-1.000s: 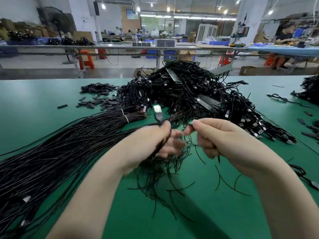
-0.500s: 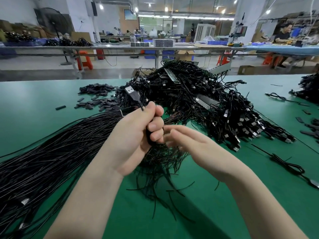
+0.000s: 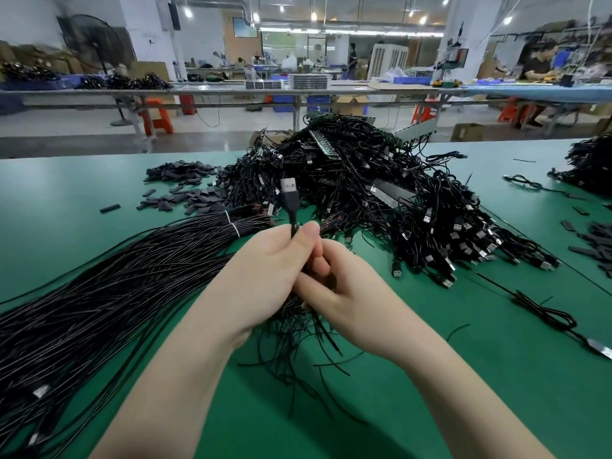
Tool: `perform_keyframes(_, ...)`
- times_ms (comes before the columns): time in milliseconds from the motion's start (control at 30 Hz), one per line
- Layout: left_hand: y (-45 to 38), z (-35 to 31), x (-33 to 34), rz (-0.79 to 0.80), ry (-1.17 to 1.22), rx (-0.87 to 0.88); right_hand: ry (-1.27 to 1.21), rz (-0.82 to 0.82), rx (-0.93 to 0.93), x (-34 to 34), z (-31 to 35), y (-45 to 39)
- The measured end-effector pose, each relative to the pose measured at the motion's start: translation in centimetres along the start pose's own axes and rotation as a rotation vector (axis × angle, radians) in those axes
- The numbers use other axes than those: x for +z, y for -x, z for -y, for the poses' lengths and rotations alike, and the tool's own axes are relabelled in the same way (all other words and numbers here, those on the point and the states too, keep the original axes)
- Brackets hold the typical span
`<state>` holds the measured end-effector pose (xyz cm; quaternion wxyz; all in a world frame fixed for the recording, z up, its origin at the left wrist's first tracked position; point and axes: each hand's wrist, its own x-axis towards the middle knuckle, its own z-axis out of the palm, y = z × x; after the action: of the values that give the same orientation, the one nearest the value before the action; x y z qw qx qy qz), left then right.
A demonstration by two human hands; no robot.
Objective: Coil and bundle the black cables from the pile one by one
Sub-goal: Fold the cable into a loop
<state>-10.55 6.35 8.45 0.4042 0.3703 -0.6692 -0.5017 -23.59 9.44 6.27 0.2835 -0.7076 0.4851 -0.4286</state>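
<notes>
Over the green tabletop (image 3: 99,180) the person has both hands together at the middle of the work. The left hand (image 3: 261,279) grips a black cable (image 3: 293,223) just under its USB plug (image 3: 288,188), fingers (image 3: 309,231) curled around it so the plug stands upright above the knuckles. The right hand (image 3: 347,303) presses in against the left from the near side, its fingers bent around the same cable lower down, where short dark strands hang out beneath both palms and spray across the tabletop. Behind the hands rises the big tangled pile (image 3: 364,200) of black cables with plugs sticking out along its right slope. To the left, a long sheaf of straight cables (image 3: 116,293) lies flat, bound near its far end with white ties (image 3: 233,226). Beyond that sheaf sits a scatter of small dark flat pieces (image 3: 178,187). One coiled cable (image 3: 546,313) lies alone on the right, well apart from the hands.
</notes>
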Motion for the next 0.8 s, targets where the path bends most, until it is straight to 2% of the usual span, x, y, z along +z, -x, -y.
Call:
perform_keyframes(167,0.2,-0.5,0.3,-0.043,0.113,-0.056,0.013,-0.064,0.032,0.3,-0.2,0.1)
perform_keyframes(267,0.3,-0.3,0.9,0.011,0.157,-0.133,0.075,-0.102,0.026,0.7,-0.1,0.1)
perform_keyframes(400,0.2,0.0,1.2,0.056,0.244,-0.189,0.207,-0.072,0.037,0.6,-0.1,-0.2)
perform_keyframes(567,-0.4,0.3,1.2,-0.073,0.151,-0.089,0.339,-0.093,0.071,0.4,-0.1,-0.2)
perform_keyframes(667,-0.4,0.2,0.4,0.004,0.121,-0.134,0.427,-0.106,0.082,0.5,-0.6,-0.4)
perform_keyframes(733,-0.3,0.2,-0.6,-0.004,0.043,-0.141,0.327,-0.082,0.106,0.5,-1.0,-0.5)
perform_keyframes(800,-0.6,0.6,-1.8,-0.101,-0.131,-0.086,0.116,-0.022,0.196,0.1,-1.8,-0.7)
